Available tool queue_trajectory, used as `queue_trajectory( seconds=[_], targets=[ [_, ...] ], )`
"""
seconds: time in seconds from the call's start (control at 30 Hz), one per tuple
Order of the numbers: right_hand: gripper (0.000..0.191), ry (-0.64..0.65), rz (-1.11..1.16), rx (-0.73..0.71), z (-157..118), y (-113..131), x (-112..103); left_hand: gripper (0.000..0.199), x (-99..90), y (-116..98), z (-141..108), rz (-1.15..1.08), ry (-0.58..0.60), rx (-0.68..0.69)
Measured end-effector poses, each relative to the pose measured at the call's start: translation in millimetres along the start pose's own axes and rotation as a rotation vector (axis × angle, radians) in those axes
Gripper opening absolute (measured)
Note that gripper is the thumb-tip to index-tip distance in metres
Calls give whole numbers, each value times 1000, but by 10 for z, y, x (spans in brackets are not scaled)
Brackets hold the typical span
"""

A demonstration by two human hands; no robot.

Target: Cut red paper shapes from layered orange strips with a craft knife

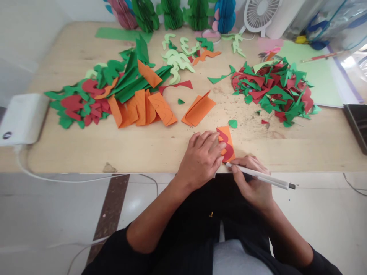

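Near the table's front edge lies an orange paper piece [230,138] with a red wavy paper cutout [228,152] on top of it. My left hand [202,154] lies flat over the left side of both, its fingertips pressing on the red cutout. In my right hand [255,183] is a white pen [265,177], its tip at the lower edge of the cutout. A folded orange paper [198,109] lies just behind my left hand. Further left, several orange folded papers [143,109] carry drawn curved outlines.
Cut green and red paper shapes [77,103] are heaped at left, paper scraps [275,89] at right. Honeycomb paper figures [172,13] and a small white fan [261,15] stand at the back. A white box [24,118] with a cable sits at the left edge, a dark device [357,124] at right.
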State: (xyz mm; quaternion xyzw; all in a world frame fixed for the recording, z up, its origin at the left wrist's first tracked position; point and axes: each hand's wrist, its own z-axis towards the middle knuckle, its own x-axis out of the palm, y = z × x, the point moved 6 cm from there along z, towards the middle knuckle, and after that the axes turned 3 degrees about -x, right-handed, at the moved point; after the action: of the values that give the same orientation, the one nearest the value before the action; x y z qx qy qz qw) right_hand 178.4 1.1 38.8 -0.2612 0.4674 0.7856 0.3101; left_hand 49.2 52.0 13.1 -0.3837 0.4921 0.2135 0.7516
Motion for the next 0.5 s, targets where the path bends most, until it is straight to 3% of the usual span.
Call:
queue_trajectory(
  seconds=[0.5],
  targets=[
    [7, -11, -14, -6, -7, 1, 7, 31, -3, 0, -4, -3, -1, 1]
  ],
)
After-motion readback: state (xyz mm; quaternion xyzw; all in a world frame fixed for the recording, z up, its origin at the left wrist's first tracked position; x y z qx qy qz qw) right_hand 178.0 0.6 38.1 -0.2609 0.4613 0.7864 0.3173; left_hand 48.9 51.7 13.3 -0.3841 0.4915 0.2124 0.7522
